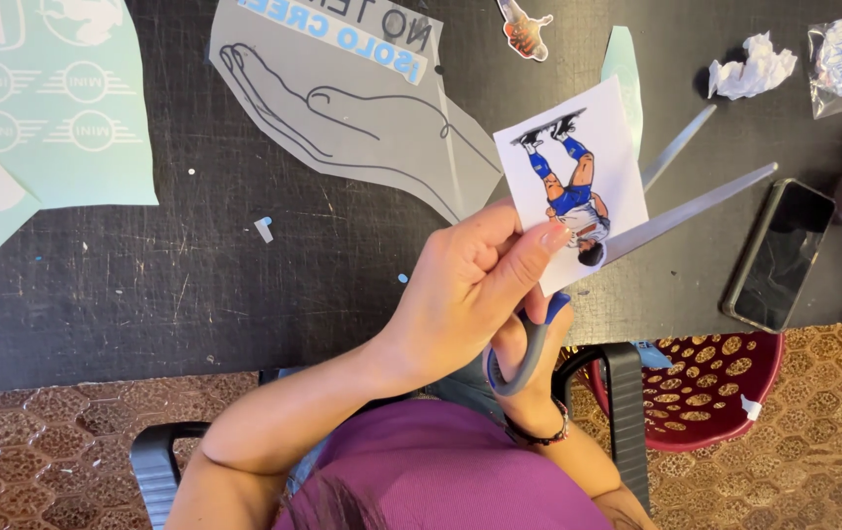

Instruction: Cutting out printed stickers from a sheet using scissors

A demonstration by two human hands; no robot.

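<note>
Left hand (470, 285) pinches white sticker sheet (573, 182) by its lower edge. Right hand (529, 368) — mostly hidden at 6 o'clock — grips scissors (681, 211), blades spread wide, pointing toward 2 o'clock behind the sheet.

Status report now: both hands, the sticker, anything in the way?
Left hand pinches printed sticker. Right hand in scissors handles, blades open around the sticker. Phone lies beside, not in the way.
</note>
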